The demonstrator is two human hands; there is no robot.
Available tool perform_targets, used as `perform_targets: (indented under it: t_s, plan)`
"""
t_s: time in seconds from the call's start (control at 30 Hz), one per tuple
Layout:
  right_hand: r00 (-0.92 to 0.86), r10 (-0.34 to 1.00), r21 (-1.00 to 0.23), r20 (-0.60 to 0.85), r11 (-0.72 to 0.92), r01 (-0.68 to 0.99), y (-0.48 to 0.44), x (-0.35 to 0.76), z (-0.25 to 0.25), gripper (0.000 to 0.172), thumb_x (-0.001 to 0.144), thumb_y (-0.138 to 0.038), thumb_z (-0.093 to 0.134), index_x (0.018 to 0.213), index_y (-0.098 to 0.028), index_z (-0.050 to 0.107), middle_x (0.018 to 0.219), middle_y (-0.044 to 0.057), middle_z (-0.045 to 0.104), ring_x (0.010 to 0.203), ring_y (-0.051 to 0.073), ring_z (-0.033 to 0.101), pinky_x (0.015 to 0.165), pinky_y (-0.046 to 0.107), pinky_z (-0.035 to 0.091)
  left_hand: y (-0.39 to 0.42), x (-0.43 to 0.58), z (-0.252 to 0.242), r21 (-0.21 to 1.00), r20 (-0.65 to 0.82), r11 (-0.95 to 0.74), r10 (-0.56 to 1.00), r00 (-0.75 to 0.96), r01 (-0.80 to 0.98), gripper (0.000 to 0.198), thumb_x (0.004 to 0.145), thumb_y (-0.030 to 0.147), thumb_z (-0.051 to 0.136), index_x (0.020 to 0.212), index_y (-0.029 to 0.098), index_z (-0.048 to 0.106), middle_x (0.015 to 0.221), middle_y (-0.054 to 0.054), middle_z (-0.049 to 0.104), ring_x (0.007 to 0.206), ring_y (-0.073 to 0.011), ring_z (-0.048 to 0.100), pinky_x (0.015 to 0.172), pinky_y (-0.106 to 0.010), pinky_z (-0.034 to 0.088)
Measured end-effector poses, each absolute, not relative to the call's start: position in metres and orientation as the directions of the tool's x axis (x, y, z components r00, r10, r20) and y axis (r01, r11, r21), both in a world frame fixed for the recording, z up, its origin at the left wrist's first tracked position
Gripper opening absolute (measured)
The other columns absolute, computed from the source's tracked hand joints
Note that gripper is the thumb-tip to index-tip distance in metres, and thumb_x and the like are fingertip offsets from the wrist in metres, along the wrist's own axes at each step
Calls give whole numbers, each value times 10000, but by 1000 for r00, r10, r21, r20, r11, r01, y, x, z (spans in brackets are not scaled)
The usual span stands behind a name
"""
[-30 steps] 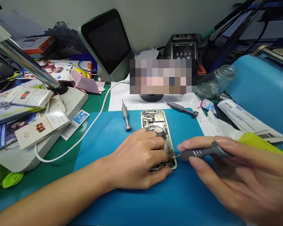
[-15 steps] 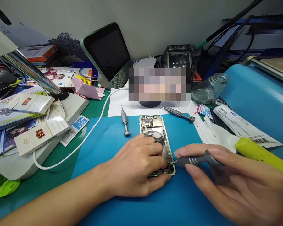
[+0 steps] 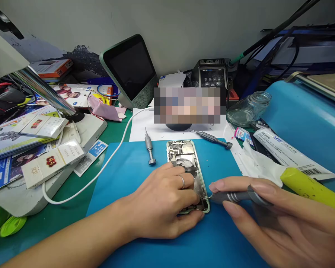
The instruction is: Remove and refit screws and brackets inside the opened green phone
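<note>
Little has changed over the last second: the right hand [image 3: 293,219] pinches a grey screwdriver [image 3: 230,197], its tip still at the lower right edge of the opened phone [image 3: 188,163] on the blue mat [image 3: 123,175]. The left hand [image 3: 166,203] curls over the phone, grip partly hidden; work apparently stays at that spot.

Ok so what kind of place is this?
Probably a phone repair bench: an opened phone lies on a blue mat, and the right hand holds a slim screwdriver to it.
</note>
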State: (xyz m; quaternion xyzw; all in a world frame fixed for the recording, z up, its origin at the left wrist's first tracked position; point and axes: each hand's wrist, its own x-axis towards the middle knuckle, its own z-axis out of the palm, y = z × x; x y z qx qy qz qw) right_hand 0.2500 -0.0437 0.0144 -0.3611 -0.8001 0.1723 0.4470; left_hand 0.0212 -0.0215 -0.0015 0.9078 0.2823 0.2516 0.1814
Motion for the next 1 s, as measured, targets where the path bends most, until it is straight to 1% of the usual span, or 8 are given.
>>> perform_targets:
  t_s: [0.07, 0.23, 0.3, 0.53, 0.7, 0.77, 0.87, 1.0]
  plan:
    - [-358, 727, -598, 585, 686, 416, -42, 250, 14, 468, 858, -9, 664, 1245, -262, 594, 1014, 9, 764, 803, 152, 751, 795, 250, 680, -22, 21, -1, 473, 351, -773, 605, 715, 422, 253, 980, 323, 623, 783, 184, 701, 727, -14, 603, 681, -153, 492, 628, -362, 320]
    - [-425, 712, -613, 559, 700, 365, -35, 250, 14, 163, 955, -155, 614, 1105, -211, 645, 1001, 32, 765, 824, 155, 755, 790, 211, 677, -21, 22, -1, 464, 355, -779, 600, 716, 422, 280, 982, 330, 618, 759, 177, 693, 733, -10, 605, 680, -151, 481, 632, -371, 308]
    - [-432, 732, -612, 527, 679, 405, -34, 250, 16, 141, 964, -178, 614, 1100, -205, 641, 1010, 31, 763, 838, 154, 757, 811, 203, 675, -21, 22, -1, 461, 353, -780, 599, 719, 424, 280, 980, 333, 618, 759, 177, 690, 736, -9, 605, 683, -151, 482, 633, -372, 303]
    - [-432, 671, -541, 602, 741, 397, -34, 252, 14, 373, 897, -45, 620, 1216, -230, 568, 1016, 11, 764, 800, 131, 753, 871, 194, 662, -21, 22, 0, 460, 372, -783, 598, 710, 418, 284, 962, 314, 631, 716, 173, 638, 718, 1, 583, 668, -143, 463, 612, -357, 291]
    - [-501, 602, -417, 622, 796, 439, -37, 260, 6, 416, 884, -68, 683, 1257, -195, 550, 1093, 36, 758, 941, 126, 764, 1054, 194, 591, -20, 22, -1, 446, 372, -789, 593, 714, 423, 305, 969, 330, 628, 708, 173, 643, 716, -2, 582, 669, -141, 473, 612, -363, 294]
    - [-468, 639, -443, 611, 766, 466, -38, 260, 3, 331, 897, -110, 696, 1192, -192, 571, 1102, 32, 750, 992, 108, 756, 1070, 154, 562, -20, 22, -2, 443, 371, -791, 591, 717, 423, 295, 969, 323, 625, 719, 171, 665, 717, -2, 582, 670, -143, 475, 614, -363, 303]
    - [-424, 719, -526, 550, 693, 493, -40, 257, 3, 212, 929, -150, 670, 1124, -213, 616, 1038, 9, 748, 917, 92, 753, 982, 136, 601, -19, 22, -2, 444, 378, -792, 589, 714, 419, 277, 966, 318, 630, 743, 169, 700, 717, 0, 579, 674, -146, 479, 616, -365, 309]
    - [-335, 759, -626, 559, 651, 430, -38, 252, 7, 507, 904, -83, 667, 1355, -279, 543, 1028, -1, 749, 842, 120, 748, 838, 212, 664, -20, 21, -1, 438, 386, -796, 587, 712, 419, 278, 974, 316, 628, 760, 167, 725, 721, -2, 582, 673, -149, 478, 622, -366, 311]
